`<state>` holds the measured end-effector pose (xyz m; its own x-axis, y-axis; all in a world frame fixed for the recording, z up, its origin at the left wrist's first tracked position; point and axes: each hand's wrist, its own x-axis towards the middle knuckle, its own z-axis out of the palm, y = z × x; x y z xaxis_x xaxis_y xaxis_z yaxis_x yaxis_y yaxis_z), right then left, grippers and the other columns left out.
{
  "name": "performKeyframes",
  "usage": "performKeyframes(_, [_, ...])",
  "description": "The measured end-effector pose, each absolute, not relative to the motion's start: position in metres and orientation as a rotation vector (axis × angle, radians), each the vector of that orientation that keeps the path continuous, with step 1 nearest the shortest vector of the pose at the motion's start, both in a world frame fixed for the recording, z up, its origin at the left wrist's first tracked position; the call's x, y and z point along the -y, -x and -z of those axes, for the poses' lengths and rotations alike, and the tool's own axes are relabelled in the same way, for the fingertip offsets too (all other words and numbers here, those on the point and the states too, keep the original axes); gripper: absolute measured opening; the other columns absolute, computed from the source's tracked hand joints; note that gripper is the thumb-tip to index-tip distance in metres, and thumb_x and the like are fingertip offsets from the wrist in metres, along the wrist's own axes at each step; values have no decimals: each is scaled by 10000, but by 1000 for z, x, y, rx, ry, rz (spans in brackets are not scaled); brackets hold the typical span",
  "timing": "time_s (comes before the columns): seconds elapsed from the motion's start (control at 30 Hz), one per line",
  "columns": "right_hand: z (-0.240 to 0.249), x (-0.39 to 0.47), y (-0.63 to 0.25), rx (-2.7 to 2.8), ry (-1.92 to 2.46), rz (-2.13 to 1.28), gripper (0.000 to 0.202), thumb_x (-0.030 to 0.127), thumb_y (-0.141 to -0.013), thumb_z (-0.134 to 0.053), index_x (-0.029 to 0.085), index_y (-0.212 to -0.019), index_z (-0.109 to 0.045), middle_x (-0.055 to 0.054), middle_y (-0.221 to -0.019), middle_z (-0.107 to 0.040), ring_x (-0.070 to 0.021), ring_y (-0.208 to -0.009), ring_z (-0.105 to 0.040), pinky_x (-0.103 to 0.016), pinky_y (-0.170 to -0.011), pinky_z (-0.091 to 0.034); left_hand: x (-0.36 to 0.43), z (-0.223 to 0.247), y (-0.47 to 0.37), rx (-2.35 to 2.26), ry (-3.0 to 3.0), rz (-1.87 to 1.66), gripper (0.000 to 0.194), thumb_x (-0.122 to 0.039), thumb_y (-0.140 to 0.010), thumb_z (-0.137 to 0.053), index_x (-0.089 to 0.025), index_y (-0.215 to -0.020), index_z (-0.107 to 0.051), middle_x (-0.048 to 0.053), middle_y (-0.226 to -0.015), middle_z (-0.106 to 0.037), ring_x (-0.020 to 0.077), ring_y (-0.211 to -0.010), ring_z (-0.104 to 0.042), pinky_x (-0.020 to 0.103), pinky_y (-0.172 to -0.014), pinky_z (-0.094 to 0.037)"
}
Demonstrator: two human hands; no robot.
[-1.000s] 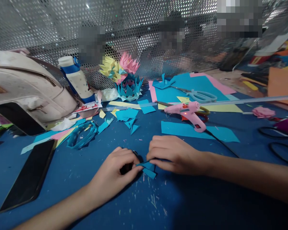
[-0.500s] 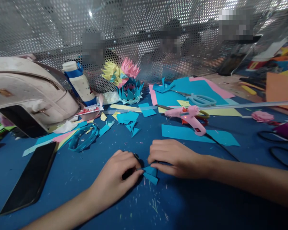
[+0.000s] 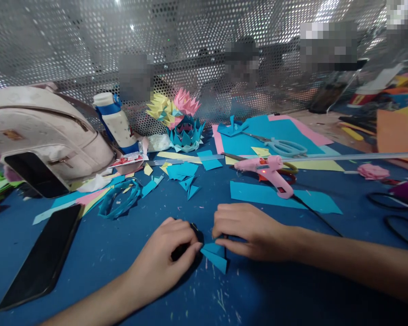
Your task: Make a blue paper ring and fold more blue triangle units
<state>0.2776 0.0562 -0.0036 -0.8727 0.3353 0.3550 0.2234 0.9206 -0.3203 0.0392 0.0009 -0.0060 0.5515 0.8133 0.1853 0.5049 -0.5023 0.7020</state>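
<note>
A small piece of folded blue paper lies low over the table between my two hands. My left hand is curled, with thumb and fingers closed at the paper's pointed left tip. From the other side, my right hand pinches the paper's upper right edge between thumb and bent fingers. Its fingertips are partly hidden. Just beyond my hands lie small folded blue paper triangles. To the right, a pink hot glue gun rests by a blue paper strip.
Blue-handled scissors lie on blue sheets. Paper flowers stand near the perforated metal screen. At left are a phone, another phone, a backpack, a bottle and a blue paper ring.
The view has tilted slightly, so everything sits a little lower. The paper's lower flap now shows wider and has swung downward between my hands. Both hands stay close to it.
</note>
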Motion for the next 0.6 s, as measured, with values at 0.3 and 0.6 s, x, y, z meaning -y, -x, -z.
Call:
performKeyframes(0.3, [3,-55,-277,2679,406,-395,186,229,-1004,-479,177,-879,-606,-20,-793,-619,-152,-735,-463,-283,-661,-342,0,4,-37,-1013,-2192,-649,279,-214,-1006,-447,-176,-734,-495,-35,-725,-530,130,-729,-494,287,-752,-316])
performKeyframes(0.6, [3,-56,-278,2686,393,-411,171,223,-1003,-481,177,-898,-608,-17,-816,-633,-150,-744,-464,-280,-676,-341,1,3,-37,-981,-2202,-679,239,-187,-999,-460,-183,-764,-503,-46,-739,-536,117,-722,-489,276,-740,-306])
